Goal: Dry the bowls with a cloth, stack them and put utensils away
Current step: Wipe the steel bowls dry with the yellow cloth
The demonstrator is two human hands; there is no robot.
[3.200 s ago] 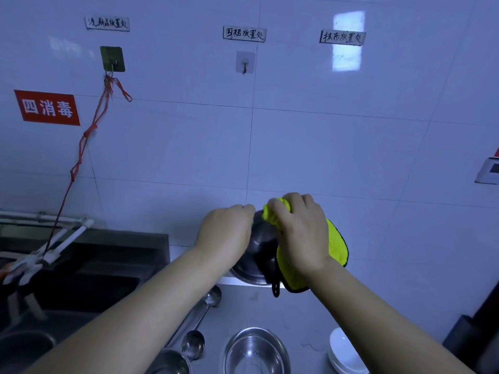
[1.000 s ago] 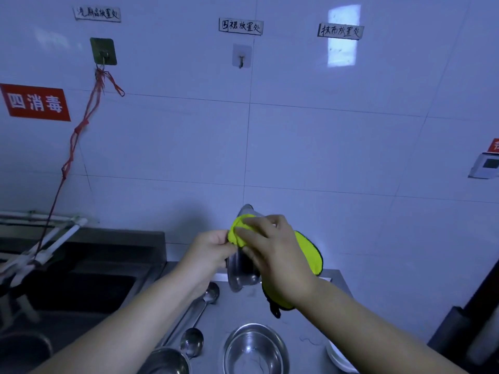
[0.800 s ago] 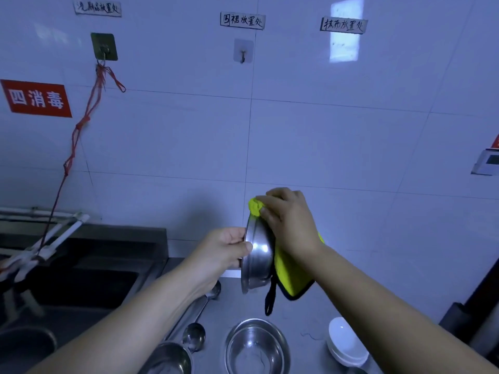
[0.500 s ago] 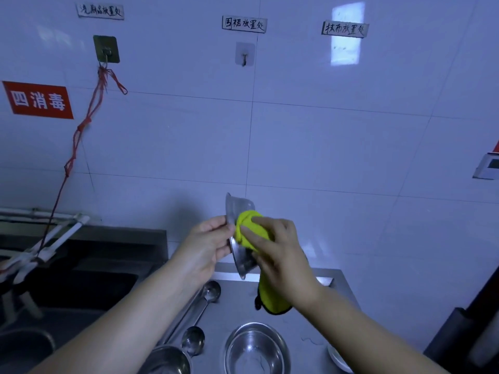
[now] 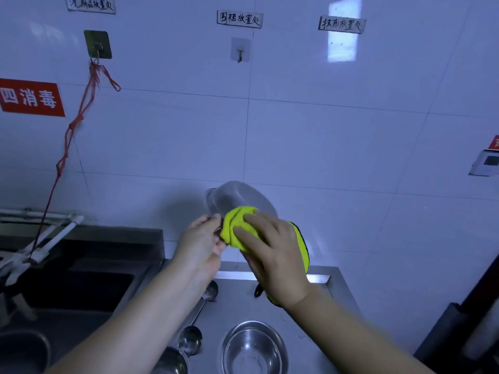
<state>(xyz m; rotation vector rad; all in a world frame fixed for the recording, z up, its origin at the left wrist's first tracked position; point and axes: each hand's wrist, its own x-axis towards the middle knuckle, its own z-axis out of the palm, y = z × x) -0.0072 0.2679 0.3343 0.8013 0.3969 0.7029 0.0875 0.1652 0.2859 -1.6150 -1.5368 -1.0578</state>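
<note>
I hold a steel bowl (image 5: pixel 237 197) up in front of the wall, its outside turned toward me. My left hand (image 5: pixel 201 245) pinches its rim at the left. My right hand (image 5: pixel 272 255) presses a bunched yellow cloth (image 5: pixel 237 225) against the bowl's lower side; the rest of the cloth hangs behind my wrist. On the steel counter (image 5: pixel 243 306) below stand another steel bowl (image 5: pixel 253 349) and a third bowl (image 5: pixel 170 361), partly cut off by my left arm. Two ladles (image 5: pixel 191 340) lie beside them, partly hidden by my left arm.
A dark sink (image 5: pixel 75 287) lies to the left with white pipes (image 5: pixel 40 238) above it. A red cord (image 5: pixel 67 141) hangs from a wall hook (image 5: pixel 97 45). An empty hook (image 5: pixel 239 51) is on the tiles. A dark object (image 5: pixel 459 333) stands at the right.
The bowl has turned from edge-on to its outside facing me and sits a little higher. My right hand has slid the cloth down across the bowl's lower side. My left hand keeps hold of the rim.
</note>
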